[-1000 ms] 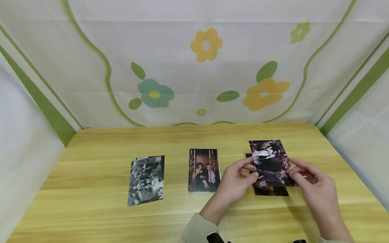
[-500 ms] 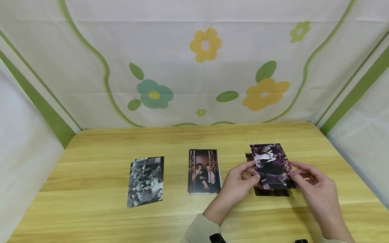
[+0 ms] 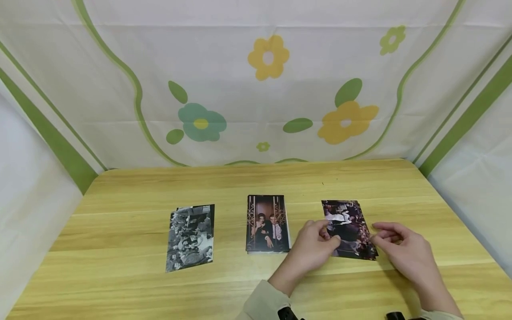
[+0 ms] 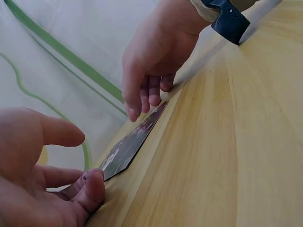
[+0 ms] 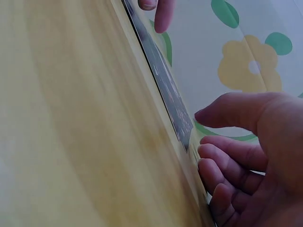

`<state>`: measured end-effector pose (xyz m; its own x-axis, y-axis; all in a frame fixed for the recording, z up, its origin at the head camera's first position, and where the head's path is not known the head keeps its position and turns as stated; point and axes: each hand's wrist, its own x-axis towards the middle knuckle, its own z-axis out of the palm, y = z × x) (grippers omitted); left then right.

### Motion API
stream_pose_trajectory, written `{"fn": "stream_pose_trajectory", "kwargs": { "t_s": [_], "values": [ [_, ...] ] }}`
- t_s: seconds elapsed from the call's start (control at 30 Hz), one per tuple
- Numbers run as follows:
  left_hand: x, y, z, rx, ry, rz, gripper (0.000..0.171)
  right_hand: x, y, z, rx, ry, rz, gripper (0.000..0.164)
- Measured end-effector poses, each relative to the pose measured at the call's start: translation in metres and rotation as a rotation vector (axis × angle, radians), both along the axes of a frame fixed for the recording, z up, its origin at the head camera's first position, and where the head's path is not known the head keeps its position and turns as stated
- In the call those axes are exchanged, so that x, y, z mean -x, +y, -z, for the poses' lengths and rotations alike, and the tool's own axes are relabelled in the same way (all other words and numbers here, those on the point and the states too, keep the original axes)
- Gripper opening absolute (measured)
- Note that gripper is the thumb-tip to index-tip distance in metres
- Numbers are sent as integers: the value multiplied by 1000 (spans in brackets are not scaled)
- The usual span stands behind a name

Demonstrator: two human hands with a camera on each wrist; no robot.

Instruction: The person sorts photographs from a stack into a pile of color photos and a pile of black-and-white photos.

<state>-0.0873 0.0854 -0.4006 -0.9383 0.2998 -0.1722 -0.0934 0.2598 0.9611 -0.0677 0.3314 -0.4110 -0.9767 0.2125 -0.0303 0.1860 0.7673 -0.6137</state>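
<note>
A dark purple photo print (image 3: 352, 229) with a white figure lies on the table at the right, nearly covering another print beneath it. At its left edge is my left hand (image 3: 312, 244), the thumb over the picture in the head view. The left wrist view shows that thumb raised off the print (image 4: 135, 144) and the fingertips right at its near corner. My right hand (image 3: 406, 253) is beside the right edge, fingers loosely bent; in the right wrist view its thumb stands apart from the print (image 5: 163, 78). Neither hand grips it.
A pile of prints topped by a picture of two people (image 3: 266, 224) lies mid-table. Left of it is a black-and-white print (image 3: 191, 240) over a darker one. A flowered white cloth (image 3: 240, 89) stands behind the wooden table (image 3: 120, 222). Black bands (image 4: 232, 21) circle the wrists.
Both hands have lowered the purple print toward the person and slightly left onto the print under it. Thumbs and fingers have let go of its edges. The other piles have not moved.
</note>
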Motion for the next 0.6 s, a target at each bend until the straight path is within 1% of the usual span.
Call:
{"fn": "stream_pose_trajectory", "kwargs": {
  "t_s": [0.13, 0.27, 0.37, 0.43, 0.53, 0.6],
  "values": [
    [-1, 0, -2, -1, 1, 0, 54, 0, -1, 0, -6, 28, -15, 40],
    [-3, 0, -5, -30, -11, -16, 49, 1, -1, 0, -28, 36, -23, 38],
    [-3, -2, -6, -66, -8, -64, 40, 1, -2, -2, -40, 37, -20, 38],
    [-3, -7, -7, -94, 10, -108, 33, 2, -4, -3, -43, 40, -18, 38],
    [-2, -20, -10, -104, 40, -158, 27, 1, -9, -9, -35, 48, -17, 38],
    [-2, -33, -13, -99, 48, -167, 27, 0, -14, -14, -26, 66, -18, 37]
  ]
}}
